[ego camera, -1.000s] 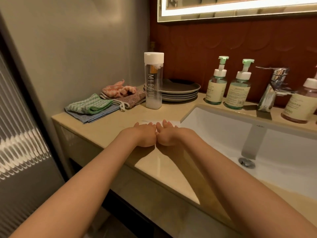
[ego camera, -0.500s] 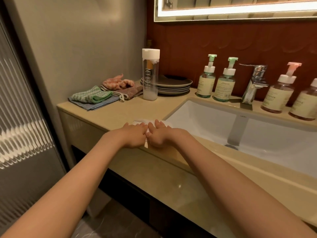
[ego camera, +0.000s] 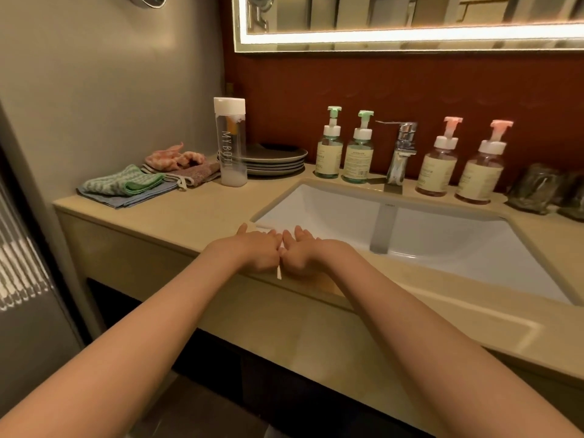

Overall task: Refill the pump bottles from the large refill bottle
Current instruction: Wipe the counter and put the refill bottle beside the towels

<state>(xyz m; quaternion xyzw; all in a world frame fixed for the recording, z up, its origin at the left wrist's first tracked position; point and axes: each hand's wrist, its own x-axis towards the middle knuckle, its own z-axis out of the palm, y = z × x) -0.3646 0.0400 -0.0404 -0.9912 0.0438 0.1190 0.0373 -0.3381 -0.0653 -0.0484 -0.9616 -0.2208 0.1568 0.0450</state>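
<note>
A tall clear refill bottle (ego camera: 230,143) with a white cap stands upright at the back left of the counter, a little pale liquid at its bottom. Two green-pump bottles (ego camera: 328,153) (ego camera: 358,156) stand left of the faucet (ego camera: 399,147), and two pink-pump bottles (ego camera: 437,165) (ego camera: 482,172) stand to its right. My left hand (ego camera: 252,248) and my right hand (ego camera: 300,251) lie flat, palms down and touching side by side, at the sink's front left corner, far from all the bottles. A thin white sheet shows under them. Neither hand holds anything.
A white sink basin (ego camera: 410,248) is set into the beige counter (ego camera: 205,216). Stacked grey plates (ego camera: 278,161) sit behind the refill bottle, folded cloths (ego camera: 126,186) lie at the far left, and glass tumblers (ego camera: 537,192) stand at the far right. A lit mirror hangs above.
The view has pulled back and swung right, bringing both pink-pump bottles and the tumblers into sight. My hands have stayed together, flat on the counter.
</note>
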